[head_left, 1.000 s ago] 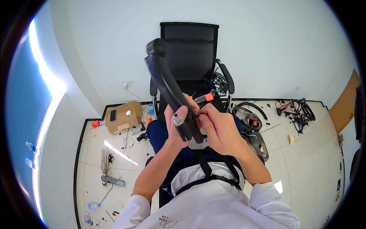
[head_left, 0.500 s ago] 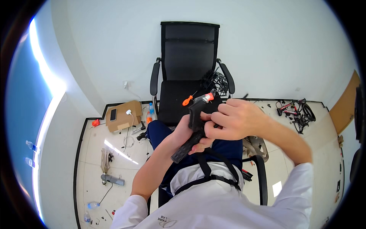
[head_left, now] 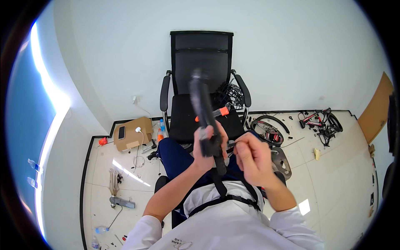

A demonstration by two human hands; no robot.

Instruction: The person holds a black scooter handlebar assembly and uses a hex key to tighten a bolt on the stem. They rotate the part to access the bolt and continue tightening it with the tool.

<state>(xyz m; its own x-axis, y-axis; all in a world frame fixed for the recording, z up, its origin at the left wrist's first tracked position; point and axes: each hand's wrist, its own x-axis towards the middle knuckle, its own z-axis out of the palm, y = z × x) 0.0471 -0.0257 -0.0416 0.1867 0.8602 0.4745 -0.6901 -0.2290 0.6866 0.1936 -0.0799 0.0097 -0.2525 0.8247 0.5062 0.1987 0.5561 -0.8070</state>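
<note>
My left hand [head_left: 205,146] is wrapped round a long black bar-shaped part [head_left: 201,98]. It stands tilted up over my lap, its upper end smeared by motion; its exact kind cannot be told. To the right of it, my right hand [head_left: 253,160] is closed, thumb against curled fingers. A small thin piece shows at its fingertips, too small to name, beside the bar. Beyond my hands, an orange-and-clear object [head_left: 223,111] and a black wire basket [head_left: 231,93] lie on the seat of the black office chair [head_left: 183,112].
On the floor at left are a cardboard box [head_left: 146,124] with a phone [head_left: 121,132] on it, bottles and a metal part [head_left: 127,203]. At right lie a wheel [head_left: 258,121], a small bike frame [head_left: 312,121], a grey metal plate [head_left: 283,164] and scattered small parts.
The black bar has swung from slanting low across my lap to standing up higher. My right hand has drawn back from it, lower and nearer to me. The view has shifted slightly.
</note>
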